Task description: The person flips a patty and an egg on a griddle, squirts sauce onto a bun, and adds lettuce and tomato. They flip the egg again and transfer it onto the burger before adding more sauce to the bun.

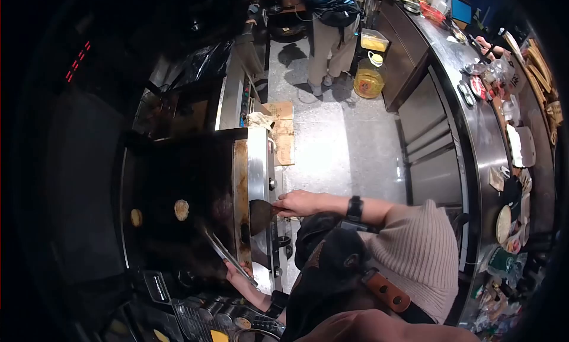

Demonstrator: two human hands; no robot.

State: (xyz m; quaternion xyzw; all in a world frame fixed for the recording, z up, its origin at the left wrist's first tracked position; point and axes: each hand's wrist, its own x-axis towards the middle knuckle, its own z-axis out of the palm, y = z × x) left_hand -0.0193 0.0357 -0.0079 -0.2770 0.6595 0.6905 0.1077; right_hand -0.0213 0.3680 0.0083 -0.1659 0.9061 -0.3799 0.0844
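The person's right hand (294, 203) is closed around the handle of a dark, broad-bladed spatula (261, 217), whose blade lies over the front edge of a large flat griddle (178, 170); whether it touches the metal, I cannot tell. The left hand (236, 274) grips a long, narrow metal utensil (228, 253), its exact kind unclear, which slants from the griddle's front edge in over the cooking surface. Each wrist wears a black band.

On the griddle lie two small round cakes, well apart: a pale, browned one (182, 210) near the middle and a more golden one (137, 217) close to the far edge. Neither hand nor tool touches them. Much of the dark surface is hard to make out.

Beside the griddle, on the left hand's side, metal tins (227, 316) stand near a wire rack (188, 317). Past its opposite side, flattened cardboard (283, 128) lies on the floor (370, 146). Farther from the griddle that way stand a co-worker (333, 40) in a blue top and light trousers, and a large jug of yellow oil (370, 81). Across the floor from the griddle runs a long steel bench (487, 146), crowded with bags and packages.
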